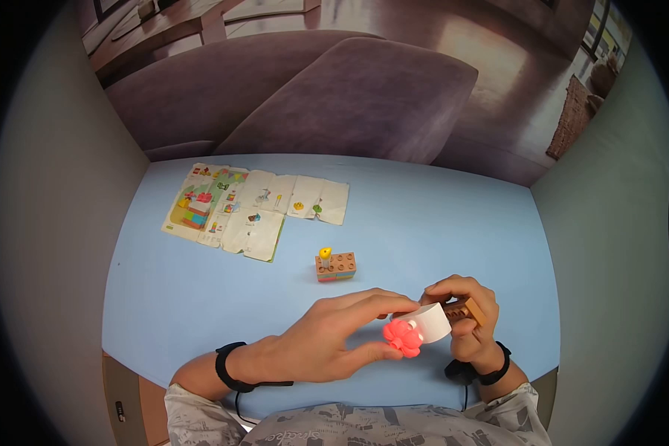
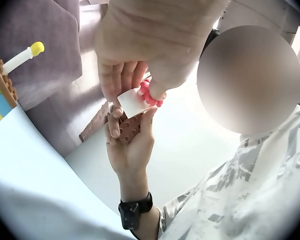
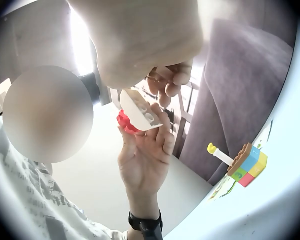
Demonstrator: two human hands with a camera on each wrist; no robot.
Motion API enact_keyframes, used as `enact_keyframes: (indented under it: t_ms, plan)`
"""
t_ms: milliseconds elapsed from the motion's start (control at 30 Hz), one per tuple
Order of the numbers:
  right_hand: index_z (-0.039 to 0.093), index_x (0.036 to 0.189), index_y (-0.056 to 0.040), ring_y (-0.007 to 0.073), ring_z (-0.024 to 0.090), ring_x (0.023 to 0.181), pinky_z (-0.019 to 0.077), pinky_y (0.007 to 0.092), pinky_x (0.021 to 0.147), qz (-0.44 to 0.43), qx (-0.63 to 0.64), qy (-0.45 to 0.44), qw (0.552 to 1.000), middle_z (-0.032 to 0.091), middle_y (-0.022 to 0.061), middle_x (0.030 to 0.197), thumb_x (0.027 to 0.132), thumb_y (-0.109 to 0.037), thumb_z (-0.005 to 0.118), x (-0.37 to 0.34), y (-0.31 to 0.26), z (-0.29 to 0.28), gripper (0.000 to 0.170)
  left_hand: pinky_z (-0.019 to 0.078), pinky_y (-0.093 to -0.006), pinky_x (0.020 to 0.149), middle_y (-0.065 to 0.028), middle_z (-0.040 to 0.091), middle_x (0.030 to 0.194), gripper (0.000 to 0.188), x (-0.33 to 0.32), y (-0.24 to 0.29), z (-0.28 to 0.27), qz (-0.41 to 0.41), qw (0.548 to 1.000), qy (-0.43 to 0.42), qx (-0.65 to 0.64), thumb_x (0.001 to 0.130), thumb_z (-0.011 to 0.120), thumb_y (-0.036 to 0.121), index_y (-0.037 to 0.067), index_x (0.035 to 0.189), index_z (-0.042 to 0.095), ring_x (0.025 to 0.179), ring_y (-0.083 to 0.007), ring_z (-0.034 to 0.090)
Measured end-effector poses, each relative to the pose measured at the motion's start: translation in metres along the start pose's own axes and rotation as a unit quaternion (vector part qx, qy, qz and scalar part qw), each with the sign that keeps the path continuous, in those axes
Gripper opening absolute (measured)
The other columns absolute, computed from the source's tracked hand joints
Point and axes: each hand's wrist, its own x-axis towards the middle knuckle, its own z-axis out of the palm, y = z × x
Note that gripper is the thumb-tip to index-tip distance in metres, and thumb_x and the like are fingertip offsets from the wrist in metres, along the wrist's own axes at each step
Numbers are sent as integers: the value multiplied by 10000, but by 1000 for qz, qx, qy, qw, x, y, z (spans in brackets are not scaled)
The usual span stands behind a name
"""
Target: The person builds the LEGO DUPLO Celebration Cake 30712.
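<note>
In the head view my left hand [image 1: 334, 334] pinches a white curved building brick [image 1: 432, 322] between fingers and thumb, the thumb by a pink flower-shaped piece [image 1: 404, 338] on its side. My right hand [image 1: 468, 308] grips a brown studded brick [image 1: 459, 311] just beside the white one. The left wrist view shows the brown brick's studs [image 2: 130, 127] close under the white brick. Hollow tubes show in the white brick's underside [image 3: 142, 112] in the right wrist view. Fingers hide part of the brown brick.
Farther out on the blue table [image 1: 424, 223] stands a small block stack [image 1: 337, 267], brown on top, with a yellow-tipped white candle piece [image 1: 325, 257] upright at one end. A creased picture instruction sheet [image 1: 256, 204] lies at the back left. Grey walls [image 1: 609, 223] flank the table.
</note>
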Motion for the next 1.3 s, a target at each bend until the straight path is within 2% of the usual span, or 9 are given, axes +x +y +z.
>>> enact_keyframes:
  t_ms: [200,233,433,700,833,900,1100,1233,1300]
  plan:
    - [643,1231,17,293,692,1036,553,406,916,-21,65,-44,997,697,211,1173,1047,-695,506,4,-2,14,748,550,-391,1031,-176,697,1337,547,-1,-3,11,-50,998,-29,-36,934,826,112,0,1426,613,1194,-287,698]
    - [597,1282,26,318,668,1114,542,429,970,-20,88,-75,993,645,244,1268,1052,-689,498,0,4,13,757,554,-390,1020,-179,700,1325,540,-1,-5,13,-44,998,-34,-37,937,822,113,-2,1422,613,1183,-290,701]
    - [478,1347,-16,328,613,1230,525,449,1018,-61,167,-104,978,545,277,1381,1037,-721,481,-9,15,19,770,569,-390,966,-196,717,1249,503,-3,-13,19,7,999,-34,-22,952,803,123,-11,1401,619,1107,-318,716]
    - [471,1268,-57,324,594,1254,478,477,1073,-42,193,-108,974,555,276,1377,1032,-737,449,-10,9,24,720,563,-428,847,-192,689,1176,468,-5,-17,22,19,998,-39,-40,997,756,175,11,1398,579,988,-356,703]
    - [477,1232,-66,323,583,1255,433,480,1096,-48,164,-111,979,590,282,1367,1037,-763,383,-7,9,23,730,555,-429,874,-194,692,1168,463,-5,-11,19,-36,993,-93,-57,1035,714,202,7,1421,547,999,-358,700]
    - [479,1218,-64,321,585,1244,413,482,1109,-4,164,-113,980,609,283,1354,1036,-772,358,-5,3,23,741,555,-414,896,-185,699,1182,482,-4,-10,16,-64,989,-124,-50,1041,701,193,5,1450,527,1024,-338,704]
    - [486,1208,-57,314,590,1220,407,474,1110,12,154,-101,983,620,280,1341,1046,-756,368,-8,-4,23,727,529,-429,957,-193,660,1243,512,-4,-10,20,-87,983,-131,-91,1056,683,207,-4,1481,491,1100,-341,672]
    - [504,1244,-38,314,598,1213,433,467,1087,-52,111,-106,987,628,268,1331,1055,-737,388,-4,0,19,734,513,-440,945,-199,599,1258,502,-9,-19,27,-13,993,-82,-80,1081,656,297,-4,1451,499,1094,-336,636]
    - [510,1294,-20,320,607,1204,464,458,1048,-24,97,-86,991,630,258,1317,1056,-730,403,-5,-3,20,757,507,-425,967,-193,578,1294,538,-8,-20,24,18,996,-68,-59,1074,665,296,-12,1480,491,1126,-325,620]
